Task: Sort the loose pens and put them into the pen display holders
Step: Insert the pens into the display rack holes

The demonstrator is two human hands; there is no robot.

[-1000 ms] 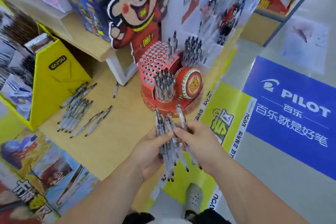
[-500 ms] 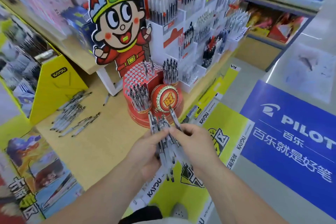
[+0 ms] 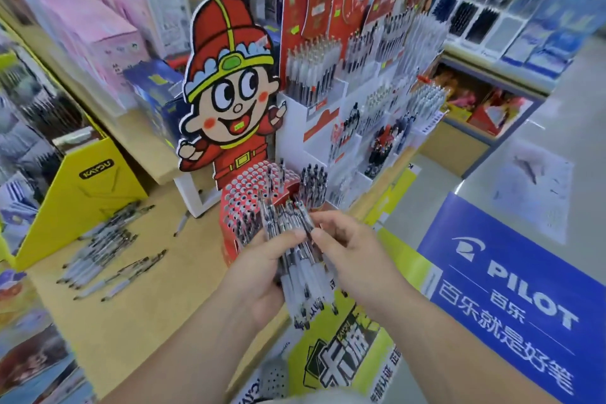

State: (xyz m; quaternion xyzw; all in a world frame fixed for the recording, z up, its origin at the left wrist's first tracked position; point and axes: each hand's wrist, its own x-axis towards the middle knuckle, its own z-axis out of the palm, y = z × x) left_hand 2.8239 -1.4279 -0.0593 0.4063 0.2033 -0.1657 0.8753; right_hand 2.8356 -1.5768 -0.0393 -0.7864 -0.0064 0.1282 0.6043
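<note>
Head view: the left hand (image 3: 259, 275) grips a bundle of pens (image 3: 303, 275), fingers curled behind it and thumb laid across the front. The right hand (image 3: 357, 259) pinches a single pen at the upper end of the bundle between thumb and forefinger; the remaining fingers are loosely curled and hold nothing.

Orientation: the long axis of the bundle runs from the person up and away. The upper ends point at the red perforated holder (image 3: 244, 198), which stands at the front edge of the wooden shelf (image 3: 157, 298), directly beyond the hands. Some holes in the holder are already filled; many are open.

Judgement: the right hand is the nearer one to the holder and has the pen isolated. The next move calls for drawing that pen out along its axis, then setting it upright over a free hole.

Further stock: loose pens (image 3: 101, 252) lie in rough rows toward the left edge of the shelf, just beside a yellow box (image 3: 82, 203), well apart from both hands. One stray pen (image 3: 182, 223) lies between that group and the holder.
</note>
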